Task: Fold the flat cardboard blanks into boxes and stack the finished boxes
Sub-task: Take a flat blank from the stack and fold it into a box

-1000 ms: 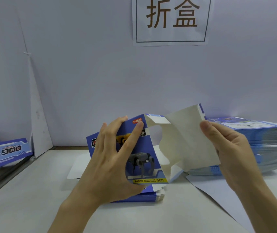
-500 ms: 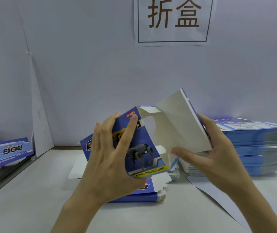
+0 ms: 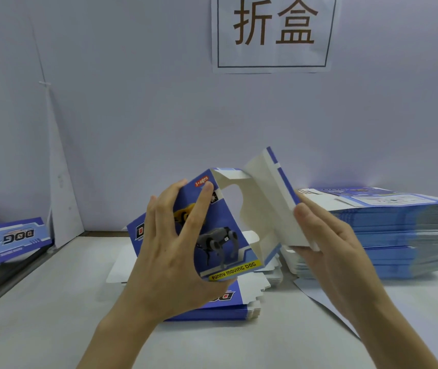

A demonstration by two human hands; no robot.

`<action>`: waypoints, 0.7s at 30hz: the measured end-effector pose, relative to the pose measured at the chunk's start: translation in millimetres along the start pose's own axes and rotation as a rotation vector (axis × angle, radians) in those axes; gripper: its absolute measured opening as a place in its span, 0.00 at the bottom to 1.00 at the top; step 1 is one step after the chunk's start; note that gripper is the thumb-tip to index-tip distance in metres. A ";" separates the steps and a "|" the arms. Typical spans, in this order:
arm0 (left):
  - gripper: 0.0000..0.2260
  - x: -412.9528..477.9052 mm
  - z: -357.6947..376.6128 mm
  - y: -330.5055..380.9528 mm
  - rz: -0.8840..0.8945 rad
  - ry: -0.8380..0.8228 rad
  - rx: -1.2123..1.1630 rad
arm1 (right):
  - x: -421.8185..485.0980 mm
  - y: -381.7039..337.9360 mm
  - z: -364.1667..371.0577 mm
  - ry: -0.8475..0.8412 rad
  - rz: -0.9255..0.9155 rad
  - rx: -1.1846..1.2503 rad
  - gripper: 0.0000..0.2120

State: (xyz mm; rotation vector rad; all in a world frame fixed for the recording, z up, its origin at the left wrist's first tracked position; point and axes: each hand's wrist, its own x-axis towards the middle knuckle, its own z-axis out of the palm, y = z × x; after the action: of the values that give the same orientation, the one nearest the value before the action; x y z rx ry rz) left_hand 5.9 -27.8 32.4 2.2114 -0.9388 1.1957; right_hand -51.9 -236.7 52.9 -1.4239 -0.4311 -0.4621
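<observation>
The half-folded box (image 3: 223, 235) is held up in mid-frame, just above the low stack of blanks (image 3: 242, 304) on the table (image 3: 53, 323). Its printed blue front with the dog picture faces me, tilted back to the left.

My left hand (image 3: 170, 251) grips that front. The fingers are spread across the print and the thumb is hooked under the lower edge by the yellow strip.

The white side panel (image 3: 268, 206) now stands steeper and nearer the front than half a second ago, showing me less of its inner face. A second ago it lay wide open toward the camera.

My right hand (image 3: 337, 254) has shifted its hold. The thumb, which was under the panel's lower corner, now presses on the white inner face close to the blue outer edge. The fingers go behind the panel, out of my sight, so it reads as a pinch on the panel.

The left hand has barely moved.

At right, just behind the right hand, the tall stack of blanks (image 3: 404, 235) sits on the table. A finished box (image 3: 18, 238) lies at the far left edge of the frame. A sign (image 3: 273, 33) with two characters hangs at upper centre.
</observation>
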 end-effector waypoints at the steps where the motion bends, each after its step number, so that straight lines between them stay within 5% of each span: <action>1: 0.54 0.0 -0.8 -1.0 -0.005 0.001 -0.012 | -0.3 -0.2 0.4 -0.030 0.003 -0.004 0.15; 8: 0.49 2.4 -1.9 8.0 0.001 -0.024 0.014 | -2.6 4.2 9.2 0.127 -0.168 -0.139 0.12; 12: 0.46 1.2 -0.5 14.2 0.007 -0.019 0.024 | -7.4 12.3 24.5 0.092 -0.220 -0.351 0.18; 21: 0.47 -0.7 -0.2 18.4 -0.013 -0.036 0.014 | -9.3 13.1 28.8 0.060 -0.236 -0.400 0.20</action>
State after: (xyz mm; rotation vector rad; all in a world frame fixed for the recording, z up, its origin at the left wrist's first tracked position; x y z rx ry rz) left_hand -8.2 -39.7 33.1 2.2537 -0.9318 1.1630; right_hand -52.8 -206.5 39.9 -1.7469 -0.4780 -0.8141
